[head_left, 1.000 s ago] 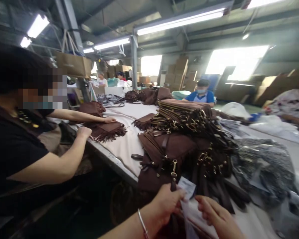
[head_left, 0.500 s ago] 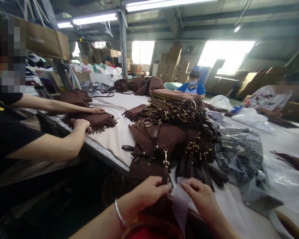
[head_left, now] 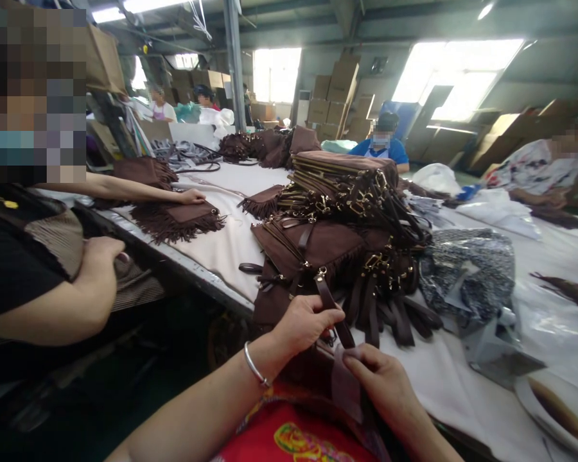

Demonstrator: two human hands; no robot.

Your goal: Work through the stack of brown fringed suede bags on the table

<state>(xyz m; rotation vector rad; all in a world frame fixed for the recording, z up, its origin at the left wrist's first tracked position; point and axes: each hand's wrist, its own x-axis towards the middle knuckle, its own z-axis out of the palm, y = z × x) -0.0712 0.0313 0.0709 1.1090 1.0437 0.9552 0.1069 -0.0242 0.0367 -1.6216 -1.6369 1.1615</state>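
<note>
My left hand (head_left: 304, 323) is closed on a dark brown bag strap (head_left: 325, 292) with a gold clasp at its upper end. To its right, my right hand (head_left: 384, 377) pinches a small translucent whitish sheet (head_left: 345, 389) against the lower part of that strap. Just beyond my hands lies a brown bag (head_left: 318, 244) with zips and gold hardware. Behind it rises a stack of similar brown bags (head_left: 344, 168), their straps and clasps hanging toward me. The strap's far end is hidden below my right hand.
The table (head_left: 221, 256) is covered in pale cloth. At left, a co-worker's hand (head_left: 190, 197) rests on a fringed brown bag (head_left: 173, 219). A clear plastic bag with dark contents (head_left: 467, 273) and a tape roll (head_left: 553, 410) lie to the right.
Both my hands have moved slightly up, and the strap now runs from my left hand to my right. The co-worker's nearer hand has drawn back from the fringed bag.
</note>
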